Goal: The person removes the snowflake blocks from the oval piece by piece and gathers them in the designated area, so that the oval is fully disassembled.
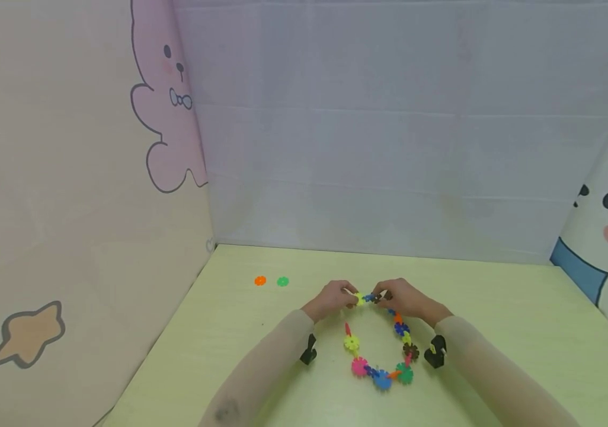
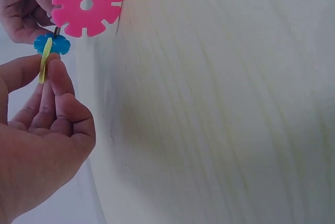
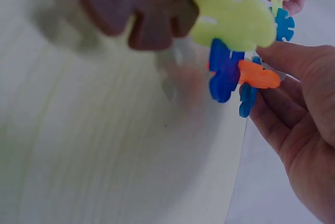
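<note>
A chain of notched plastic snowflake discs (image 1: pixel 360 367) in many colours curves in a loop on the table, with a gap at its left side by a red disc (image 1: pixel 348 330). My left hand (image 1: pixel 334 296) pinches a yellow disc (image 2: pixel 44 64) between thumb and fingertips. Joined to that yellow disc is a blue disc (image 2: pixel 58 45). Just to the right, my right hand (image 1: pixel 404 298) grips the chain close to a brown disc, partly hidden by the fingers. Orange (image 3: pixel 259 75) and dark blue (image 3: pixel 224 77) discs hang beside the right fingers.
An orange disc (image 1: pixel 260 280) and a green disc (image 1: pixel 282 281) lie apart at the back left of the pale table (image 1: pixel 496 308). A white curtain (image 1: pixel 389 148) stands behind the table. A printed panel (image 1: pixel 85 178) rises at the left.
</note>
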The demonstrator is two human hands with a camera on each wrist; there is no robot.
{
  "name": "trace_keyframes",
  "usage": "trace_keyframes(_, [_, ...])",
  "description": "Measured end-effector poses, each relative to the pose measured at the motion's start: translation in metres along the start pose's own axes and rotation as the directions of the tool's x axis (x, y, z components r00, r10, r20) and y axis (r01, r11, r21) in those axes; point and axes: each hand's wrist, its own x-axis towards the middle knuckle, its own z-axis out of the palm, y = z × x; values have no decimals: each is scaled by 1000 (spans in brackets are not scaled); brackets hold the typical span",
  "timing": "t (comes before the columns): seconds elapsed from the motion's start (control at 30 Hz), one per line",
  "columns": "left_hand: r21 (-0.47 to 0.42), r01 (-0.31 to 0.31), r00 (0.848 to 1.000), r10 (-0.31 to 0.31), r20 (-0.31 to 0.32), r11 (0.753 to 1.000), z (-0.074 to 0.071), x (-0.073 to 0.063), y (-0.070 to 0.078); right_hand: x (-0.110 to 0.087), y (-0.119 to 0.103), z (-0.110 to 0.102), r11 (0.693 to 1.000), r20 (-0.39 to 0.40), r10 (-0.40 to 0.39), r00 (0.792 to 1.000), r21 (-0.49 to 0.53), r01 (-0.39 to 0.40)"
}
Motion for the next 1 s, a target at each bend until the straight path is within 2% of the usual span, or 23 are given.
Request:
trace_keyframes(0.13, [-33, -10, 1000, 10, 14, 999, -1, 3, -3, 1, -3, 1, 1000, 10, -5, 1000, 9, 5])
trace_keyframes(0.3, [-94, 6, 999, -3, 35, 996, -1, 4, -5, 1, -7, 0, 1000, -1, -25, 1000, -2, 25])
trace_keyframes(0.5, [-115, 32, 999, -31, 10, 993, 1, 4, -4, 0, -7, 0, 999, -7, -36, 999, -29, 35])
trace_keyframes(0.67, [-58, 35, 999, -37, -36, 998, 2, 5, -1, 1, -5, 1, 998, -4, -48, 999, -37, 48])
trace_keyframes(0.83, [17, 20, 997, -19, -79, 1000, 0, 6, 2, 1, -1, -1, 999, -12, -17, 1000, -46, 16])
trace_keyframes(1.0, [15, -2, 995, 4, -97, 1000, -8, 5, -1, -2, -2, -3, 999, -18, 25, 1000, -43, -26])
